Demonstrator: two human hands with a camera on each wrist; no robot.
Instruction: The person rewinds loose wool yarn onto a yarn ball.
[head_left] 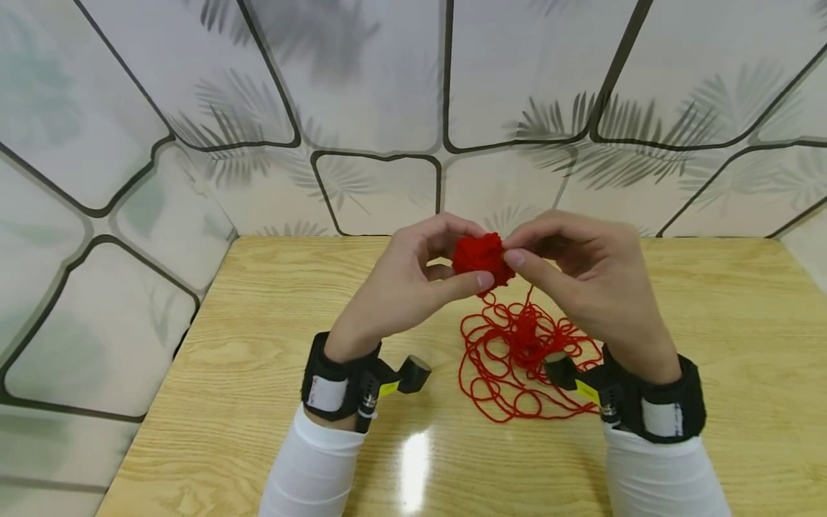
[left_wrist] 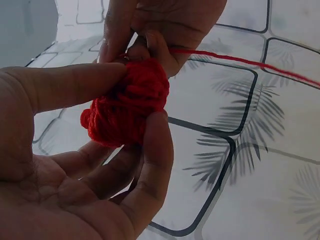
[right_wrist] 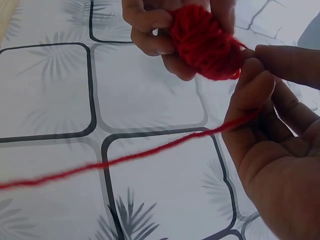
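A small ball of red yarn (head_left: 479, 260) is held up above the far part of the table. My left hand (head_left: 416, 269) grips it between thumb and curled fingers, as the left wrist view shows from below. Right beside the ball, my right hand (head_left: 584, 273) pinches the yarn strand between thumb and forefinger, fingertips at the ball's side. In the right wrist view the strand (right_wrist: 165, 146) runs across the right fingers and away to the left. Below the hands, a loose tangle of red yarn (head_left: 510, 359) lies on the table in wide loops.
The light wood table (head_left: 258, 373) ends at a pale wall (head_left: 381, 190) patterned with dark lines and leaves. Each wrist wears a black strap with a small camera (head_left: 413, 374) sticking inward. The right wrist's camera (head_left: 561, 370) overlaps the yarn loops in the head view.
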